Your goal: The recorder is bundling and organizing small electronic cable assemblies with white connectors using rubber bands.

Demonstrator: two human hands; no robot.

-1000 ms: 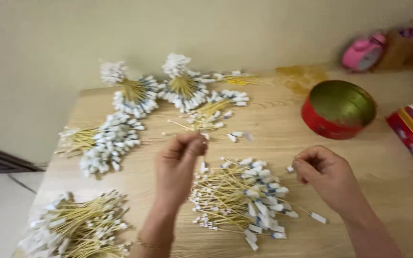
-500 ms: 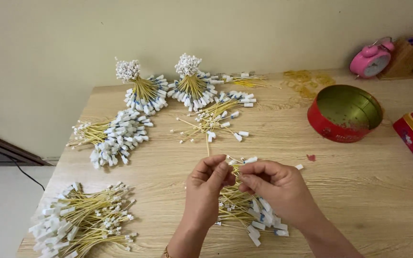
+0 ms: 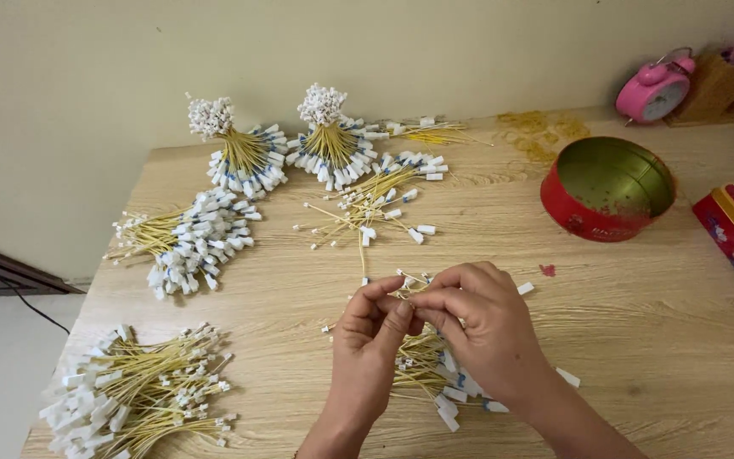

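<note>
Two hands, left hand (image 3: 367, 344) and right hand (image 3: 482, 327), pinch thin yellow white-tipped wires (image 3: 414, 289) with closed fingers, above one loose pile (image 3: 422, 370); one round red tin (image 3: 609, 189) sits well beyond on the wooden tabletop (image 3: 639, 340).

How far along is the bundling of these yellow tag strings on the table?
Two tied bundles stand upright by the wall, and sorted heaps lie to the left. The left hand and right hand pinch a few strings together. A loose pile under the hands remains.

Bare table (image 3: 639, 340) right of the hands; red tin (image 3: 609, 191) blocks beyond.
</note>
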